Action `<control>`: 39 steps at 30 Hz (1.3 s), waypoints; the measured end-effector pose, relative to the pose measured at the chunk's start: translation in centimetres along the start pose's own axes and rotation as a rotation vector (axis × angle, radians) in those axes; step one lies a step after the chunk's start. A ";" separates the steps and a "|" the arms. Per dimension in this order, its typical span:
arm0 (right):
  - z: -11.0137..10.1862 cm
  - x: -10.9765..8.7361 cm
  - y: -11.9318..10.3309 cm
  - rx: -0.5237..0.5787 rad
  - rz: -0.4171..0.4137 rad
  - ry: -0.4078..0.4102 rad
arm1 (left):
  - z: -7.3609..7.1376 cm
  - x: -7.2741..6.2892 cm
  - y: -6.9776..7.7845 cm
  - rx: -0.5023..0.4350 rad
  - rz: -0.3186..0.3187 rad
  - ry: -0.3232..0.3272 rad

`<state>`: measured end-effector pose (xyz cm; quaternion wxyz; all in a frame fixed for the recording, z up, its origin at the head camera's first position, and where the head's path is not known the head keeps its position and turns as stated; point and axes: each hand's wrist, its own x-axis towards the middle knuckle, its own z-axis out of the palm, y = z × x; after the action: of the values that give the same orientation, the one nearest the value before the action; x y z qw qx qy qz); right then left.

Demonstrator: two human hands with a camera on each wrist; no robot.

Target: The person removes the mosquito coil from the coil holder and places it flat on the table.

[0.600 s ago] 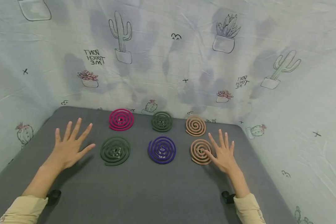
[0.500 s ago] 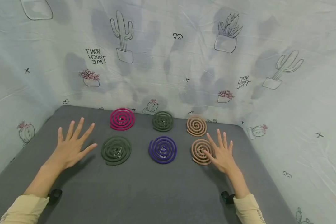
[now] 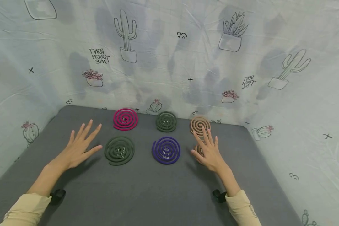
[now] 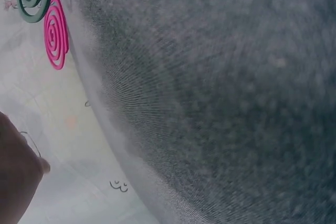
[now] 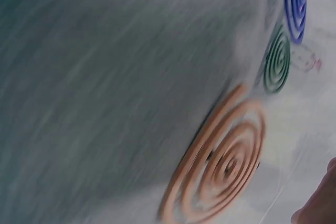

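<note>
Two rows of mosquito coils lie on a grey table. The back row has a pink coil [image 3: 125, 119], a dark green coil [image 3: 166, 121] and a tan coil [image 3: 200, 125]. In front are another dark green coil [image 3: 119, 150], a purple-blue coil [image 3: 166, 150] and a second tan coil [image 3: 198, 150]. My right hand [image 3: 209, 153], fingers spread, hovers over the front tan coil and hides most of it. To the left of the front green coil, my left hand [image 3: 80, 147] is held above the table with fingers apart. Both hands hold nothing.
The grey table [image 3: 147, 194] ends at a white cloth backdrop [image 3: 164, 62] printed with cacti, which rises behind it and along both sides. Dark straps with small devices [image 3: 219, 196] sit at both wrists, by the cream sleeves [image 3: 240, 207].
My right hand has swung left, from the right edge of the front tan coil to over it. My left hand has shifted slightly right. The view has turned a little; the coils have stayed put.
</note>
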<state>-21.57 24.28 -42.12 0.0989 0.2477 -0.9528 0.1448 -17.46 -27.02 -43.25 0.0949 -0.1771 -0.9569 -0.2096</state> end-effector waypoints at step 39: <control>6.2 8.1 -12.7 0.640 -0.377 -0.238 | 0.4 0.2 -0.1 -0.335 0.075 -0.094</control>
<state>-22.90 8.03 -42.89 -0.0698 0.4520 -0.8021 0.3841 -17.74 -26.91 -43.60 0.0269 -0.2354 -0.9047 -0.3541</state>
